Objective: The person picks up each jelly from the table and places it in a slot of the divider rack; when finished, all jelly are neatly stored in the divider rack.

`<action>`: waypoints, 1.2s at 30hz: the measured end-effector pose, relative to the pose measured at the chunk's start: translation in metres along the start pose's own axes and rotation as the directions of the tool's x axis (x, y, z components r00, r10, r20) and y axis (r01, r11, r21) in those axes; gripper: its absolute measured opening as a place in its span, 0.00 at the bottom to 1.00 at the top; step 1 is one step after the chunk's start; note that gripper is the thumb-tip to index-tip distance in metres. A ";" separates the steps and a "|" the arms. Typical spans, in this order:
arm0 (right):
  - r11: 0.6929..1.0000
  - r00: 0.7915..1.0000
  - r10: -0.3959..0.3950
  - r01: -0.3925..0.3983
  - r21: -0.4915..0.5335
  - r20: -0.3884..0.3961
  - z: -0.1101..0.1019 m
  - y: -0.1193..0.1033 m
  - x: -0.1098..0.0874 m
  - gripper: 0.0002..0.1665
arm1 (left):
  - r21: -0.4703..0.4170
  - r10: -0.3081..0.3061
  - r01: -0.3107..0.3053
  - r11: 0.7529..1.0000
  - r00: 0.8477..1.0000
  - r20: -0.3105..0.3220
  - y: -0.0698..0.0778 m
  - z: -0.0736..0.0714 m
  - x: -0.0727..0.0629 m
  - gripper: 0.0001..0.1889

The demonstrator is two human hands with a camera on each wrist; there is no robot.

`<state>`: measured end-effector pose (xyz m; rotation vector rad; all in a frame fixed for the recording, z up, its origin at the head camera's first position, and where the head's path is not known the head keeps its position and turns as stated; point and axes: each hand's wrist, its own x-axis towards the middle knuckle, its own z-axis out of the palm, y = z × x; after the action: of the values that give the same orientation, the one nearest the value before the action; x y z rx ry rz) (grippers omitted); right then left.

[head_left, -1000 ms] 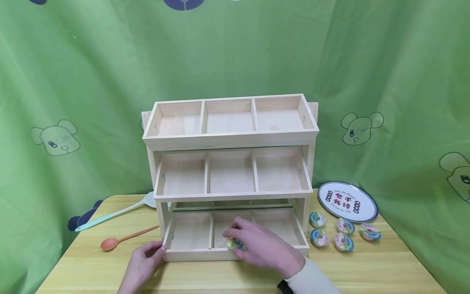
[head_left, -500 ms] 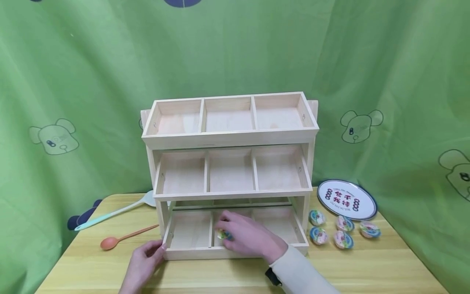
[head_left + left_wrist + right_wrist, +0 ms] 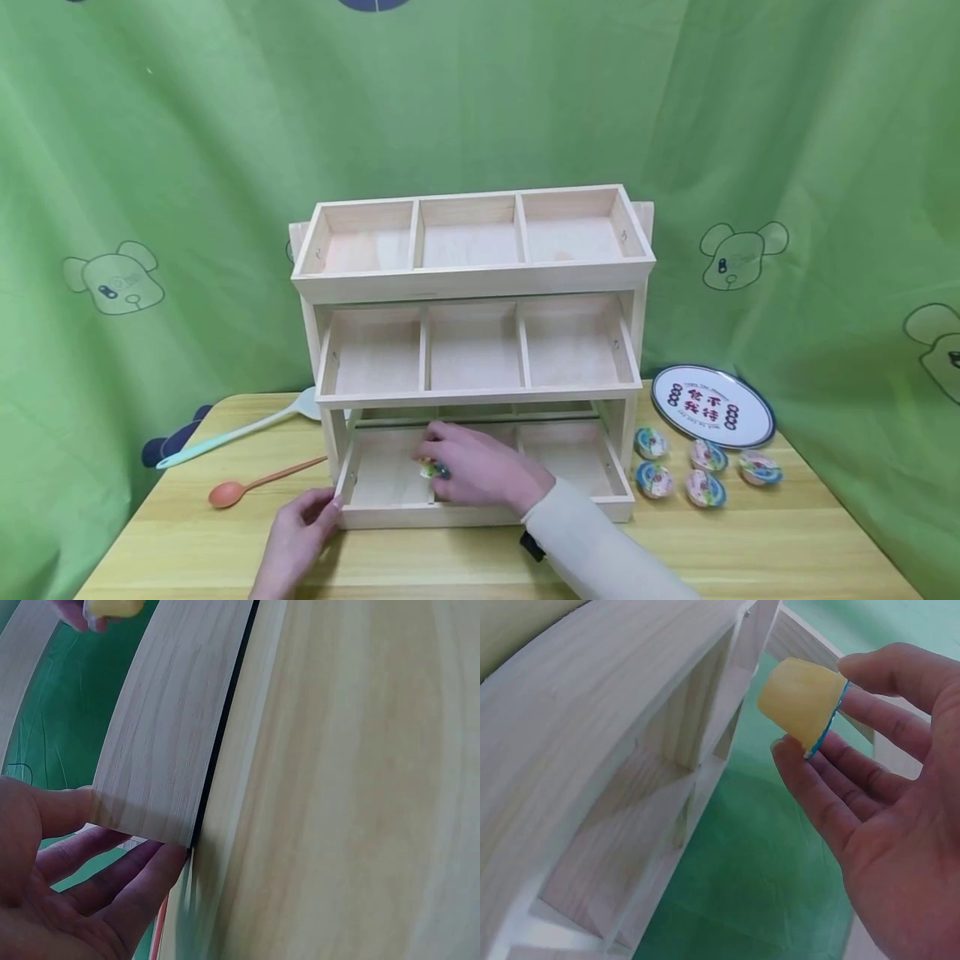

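Head view: left hand (image 3: 294,537) sits at the bottom tray's (image 3: 405,519) 8 o'clock corner, thumb and fingers closed lightly about it, same spot as 1 s ago. Right hand (image 3: 487,468) has slid toward 9 o'clock, fingers bent in, pinching 1 cup (image 3: 799,701). That cup was over the middle compartment; now it's at the divider (image 3: 431,496) on the way to the left compartment. I read that as mid-carry within the tray, not released. Can't tell if it touches the divider.

Right wrist gives me what head hides: yellow cup body, blue rim, thumb and fingertips at the rim, palm not touching. Left wrist gets only a yellow sliver at 11 o'clock, but shows the corner grip and a dark line under the tray front.

Head alone gives me the rest, clocked from the bottom tray: red spoon (image 3: 227,494) at 9, 5 more cups (image 3: 705,490) at 3, turquoise spatula (image 3: 232,435) past the spoon, plate (image 3: 752,421) behind the cups, 2 upper trays (image 3: 472,282) at 12, green curtain (image 3: 480,100) last.
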<state>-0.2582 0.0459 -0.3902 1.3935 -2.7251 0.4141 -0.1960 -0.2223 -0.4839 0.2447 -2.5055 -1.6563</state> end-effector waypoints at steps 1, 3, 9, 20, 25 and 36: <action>1.000 1.000 0.006 -0.006 0.013 0.008 0.000 0.000 0.002 0.23 | -0.002 0.002 -0.002 1.000 1.000 -0.001 0.000 0.000 0.000 0.16; 0.999 1.000 0.018 -0.019 0.039 0.021 0.002 0.001 0.006 0.24 | -0.006 -0.002 0.002 1.000 1.000 -0.005 0.000 0.000 0.000 0.15; 0.998 0.999 0.022 -0.024 0.052 0.034 0.007 0.004 0.016 0.26 | -0.030 -0.030 0.029 0.999 0.999 -0.018 0.000 0.001 -0.001 0.14; 0.997 0.997 -0.005 -0.001 0.073 0.079 0.010 0.002 0.049 0.26 | -0.032 -0.032 0.032 0.999 0.999 -0.001 0.003 -0.001 -0.001 0.14; 0.995 0.994 0.016 -0.027 0.098 0.110 0.013 0.001 0.062 0.27 | -0.036 -0.044 0.044 0.998 0.999 -0.001 0.002 -0.001 0.002 0.15; 0.993 0.991 0.047 -0.060 0.105 0.125 0.029 -0.001 0.082 0.28 | -0.055 -0.048 0.048 0.997 0.999 -0.001 0.003 -0.002 0.000 0.15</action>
<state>-0.3037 -0.0274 -0.4043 1.4179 -2.8839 0.5034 -0.1958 -0.2226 -0.4807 0.3033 -2.4673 -1.7393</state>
